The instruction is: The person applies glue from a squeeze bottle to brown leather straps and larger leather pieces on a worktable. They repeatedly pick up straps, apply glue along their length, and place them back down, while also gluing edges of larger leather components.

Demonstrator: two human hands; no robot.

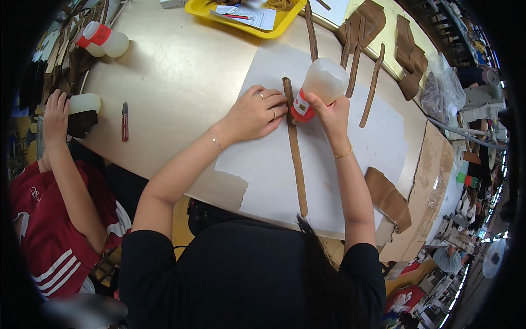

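Observation:
A long narrow brown strip, leather-like (296,164), lies lengthwise on a white paper sheet (257,175) in front of me. Bent fingers of my left hand (257,114) are closed at the strip's left edge, near its far end, holding it against the paper. My right hand (332,115) grips a translucent squeeze bottle (326,81) with a red collar. The bottle is tipped upside down, its nozzle (295,121) at the strip just right of my left fingertips. Whether liquid is coming out is too small to tell.
More brown strips (372,85) lie to the right and beyond. A curved brown piece (388,198) rests near cardboard (433,170). Further off are a yellow tray (219,21), red-handled snips (125,123) and two bottles (114,44). A co-worker's hand (56,118) is at left.

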